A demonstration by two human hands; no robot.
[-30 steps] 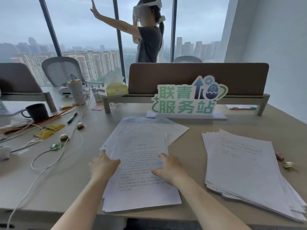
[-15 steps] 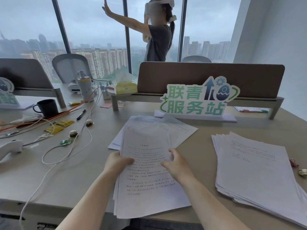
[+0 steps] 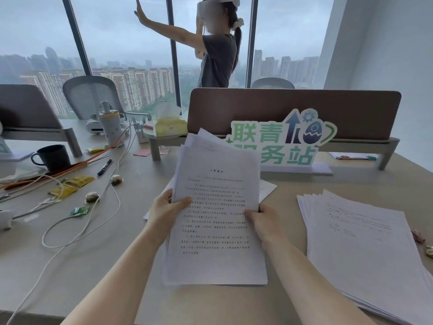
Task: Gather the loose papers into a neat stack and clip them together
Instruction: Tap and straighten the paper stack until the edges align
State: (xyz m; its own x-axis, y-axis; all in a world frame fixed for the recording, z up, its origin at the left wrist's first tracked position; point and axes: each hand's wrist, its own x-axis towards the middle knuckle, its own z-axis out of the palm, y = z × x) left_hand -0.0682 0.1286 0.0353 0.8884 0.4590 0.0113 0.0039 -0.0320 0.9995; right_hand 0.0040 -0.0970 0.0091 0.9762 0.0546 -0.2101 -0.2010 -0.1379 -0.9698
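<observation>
Both hands, left hand (image 3: 164, 211) and right hand (image 3: 264, 222), have fingers clamped on a bundle of papers (image 3: 216, 207) lifted above the surface (image 3: 293, 184); tapping its edges down should square them.

A high-rise office, plainly: the brown divider panel (image 3: 294, 112) runs across the surface (image 3: 112, 261), with a mesh desk chair (image 3: 91, 97) to its left and floor-to-ceiling windows (image 3: 121, 43) behind it showing tower blocks far below. In front of the panel stands a green lettered sign (image 3: 281, 139); left of it, a dark mug (image 3: 52, 157), a pen (image 3: 104, 167) and trailing cables (image 3: 77, 231).
</observation>
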